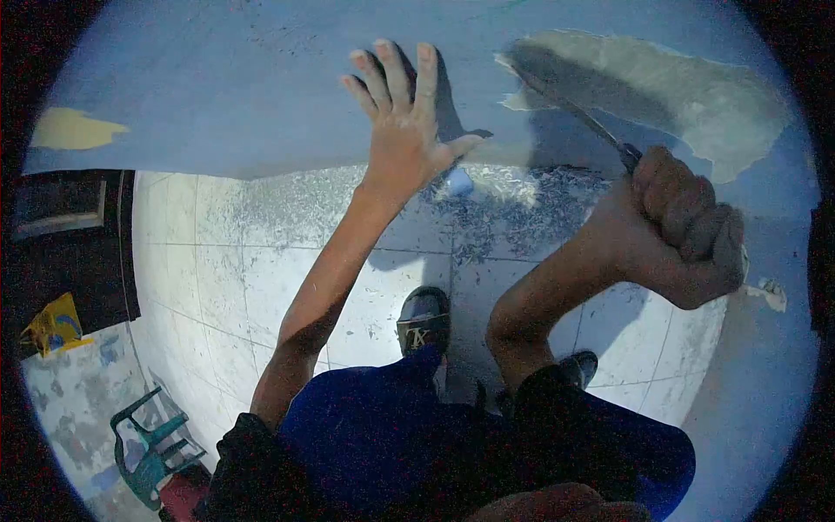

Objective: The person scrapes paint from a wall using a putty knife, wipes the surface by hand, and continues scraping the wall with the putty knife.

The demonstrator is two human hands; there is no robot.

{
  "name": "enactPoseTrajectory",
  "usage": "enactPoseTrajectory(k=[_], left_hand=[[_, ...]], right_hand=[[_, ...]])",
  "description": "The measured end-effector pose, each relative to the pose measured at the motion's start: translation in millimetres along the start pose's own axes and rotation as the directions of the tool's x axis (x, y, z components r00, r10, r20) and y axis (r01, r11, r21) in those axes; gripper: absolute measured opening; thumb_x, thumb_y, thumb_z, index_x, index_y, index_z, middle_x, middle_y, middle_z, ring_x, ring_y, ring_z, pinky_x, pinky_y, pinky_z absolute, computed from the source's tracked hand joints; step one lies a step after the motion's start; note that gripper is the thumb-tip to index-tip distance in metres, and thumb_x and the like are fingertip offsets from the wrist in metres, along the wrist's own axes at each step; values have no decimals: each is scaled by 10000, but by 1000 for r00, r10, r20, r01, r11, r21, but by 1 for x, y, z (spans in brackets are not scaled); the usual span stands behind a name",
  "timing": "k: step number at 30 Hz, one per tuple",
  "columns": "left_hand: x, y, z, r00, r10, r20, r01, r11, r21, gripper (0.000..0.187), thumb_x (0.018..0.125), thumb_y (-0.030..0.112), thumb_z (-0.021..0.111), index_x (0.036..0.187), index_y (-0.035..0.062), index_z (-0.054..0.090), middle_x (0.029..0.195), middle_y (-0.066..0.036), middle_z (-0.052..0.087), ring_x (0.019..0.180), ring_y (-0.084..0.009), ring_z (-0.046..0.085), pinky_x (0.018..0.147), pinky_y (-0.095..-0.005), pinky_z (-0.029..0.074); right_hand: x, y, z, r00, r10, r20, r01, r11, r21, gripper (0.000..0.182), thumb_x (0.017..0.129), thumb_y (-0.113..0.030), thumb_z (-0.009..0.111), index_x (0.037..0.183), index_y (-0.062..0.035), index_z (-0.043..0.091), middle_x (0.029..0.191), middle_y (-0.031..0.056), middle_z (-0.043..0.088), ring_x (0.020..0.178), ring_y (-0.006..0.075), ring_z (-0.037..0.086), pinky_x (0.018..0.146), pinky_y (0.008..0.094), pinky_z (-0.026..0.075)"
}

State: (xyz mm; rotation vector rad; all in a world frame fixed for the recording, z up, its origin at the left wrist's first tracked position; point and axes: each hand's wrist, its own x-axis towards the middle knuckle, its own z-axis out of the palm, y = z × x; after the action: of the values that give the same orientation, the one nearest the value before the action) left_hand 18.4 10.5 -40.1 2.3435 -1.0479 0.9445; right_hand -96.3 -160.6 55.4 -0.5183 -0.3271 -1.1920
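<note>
My left hand [404, 117] lies against the blue-painted wall [235, 96] with its fingers spread, holding nothing. My right hand [687, 230] is wrapped in a fist around the handle of a scraper [596, 126], most of the handle hidden by the fingers. From the fist the thin metal tool points up and left, its tip at the left edge of a bare grey patch [722, 104] where the paint has come off. Ragged pale paint edges border that patch, and the tool and arm cast shadows over it.
Paint flakes [487, 217] litter the white tiled floor [217, 287] along the wall's foot. My shoe [424, 317] stands among the tiles. At the lower left are a green plastic chair [143, 444] and a yellow bag [56, 326]. A yellowish patch [78, 129] marks the wall's left.
</note>
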Motion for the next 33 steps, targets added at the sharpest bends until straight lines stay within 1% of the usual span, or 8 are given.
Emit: enactPoseTrajectory(k=[6, 14, 16, 20, 25, 27, 31, 33], left_hand=[[1, 2, -3, 999, -26, 42, 26, 1000, 9, 1184, 624, 666, 637, 1431, 43, 33, 1410, -308, -194, 1272, -506, -229, 929, -690, -131], [4, 6, -3, 1000, -3, 31, 3, 1000, 4, 1259, 572, 614, 718, 1424, 24, 4, 1389, -339, -202, 1258, -517, -243, 928, -693, -132], [5, 3, -3, 1000, -3, 30, 3, 1000, 7, 1263, 568, 612, 722, 1423, 22, 5, 1387, -344, -201, 1255, -522, -245, 927, -693, -132], [2, 4, -5, 999, -15, 50, 14, 1000, 18, 1265, 563, 621, 718, 1422, 15, 15, 1385, -347, -200, 1252, -523, -248, 929, -691, -131], [1, 5, -6, 999, -20, 49, 19, 1000, 23, 1248, 577, 627, 705, 1420, 7, 25, 1386, -348, -197, 1254, -522, -247, 935, -685, -131], [4, 4, -3, 1000, 0, 30, 0, 1000, 2, 1235, 590, 627, 696, 1420, 6, 24, 1386, -350, -193, 1254, -520, -248, 935, -684, -131], [3, 3, -4, 999, -7, 35, 6, 1000, 8, 1217, 609, 634, 679, 1419, 4, 23, 1389, -346, -190, 1255, -519, -250, 933, -685, -130], [3, 4, -4, 999, -9, 42, 9, 1000, 2, 1212, 615, 638, 671, 1420, 6, 21, 1393, -341, -187, 1254, -518, -251, 933, -684, -133]], right_hand=[[0, 2, -1, 993, -52, -107, 12, 939, -344, 320, 726, -153, 359, 489, -182, 147, 447, -33, 107, 410, 83, 98, 451, 292, 122], [-8, 8, -7, 983, 172, -60, -171, 985, 15, 347, 764, -135, 360, 463, -179, 194, 428, -45, 124, 390, 70, 123, 447, 259, 169], [-16, 3, -15, 785, 53, -617, -77, 997, -13, 311, 813, -197, 437, 546, -137, 289, 442, -50, 210, 365, 93, 192, 391, 309, 218], [-5, 3, -90, 612, -695, -378, 16, 488, -873, 271, 850, -246, 418, 711, -14, 444, 495, -35, 291, 380, 66, 300, 370, 305, 319], [-14, 14, 14, 668, -173, -724, 183, 981, -66, 316, 817, -214, 425, 545, -95, 317, 444, -26, 231, 367, 73, 242, 378, 294, 248], [-15, -5, 11, 989, 77, -125, -61, 990, 127, 354, 756, -173, 415, 471, -146, 207, 417, -13, 163, 380, 78, 126, 420, 280, 138], [-16, -6, 15, 945, -318, -74, 194, 730, -655, 354, 783, -205, 419, 484, -144, 239, 406, -19, 195, 368, 79, 159, 413, 279, 181], [-16, 1, -6, 983, -125, 132, 154, 960, -234, 352, 817, -216, 422, 509, -132, 273, 408, -29, 215, 362, 70, 210, 406, 273, 238]])
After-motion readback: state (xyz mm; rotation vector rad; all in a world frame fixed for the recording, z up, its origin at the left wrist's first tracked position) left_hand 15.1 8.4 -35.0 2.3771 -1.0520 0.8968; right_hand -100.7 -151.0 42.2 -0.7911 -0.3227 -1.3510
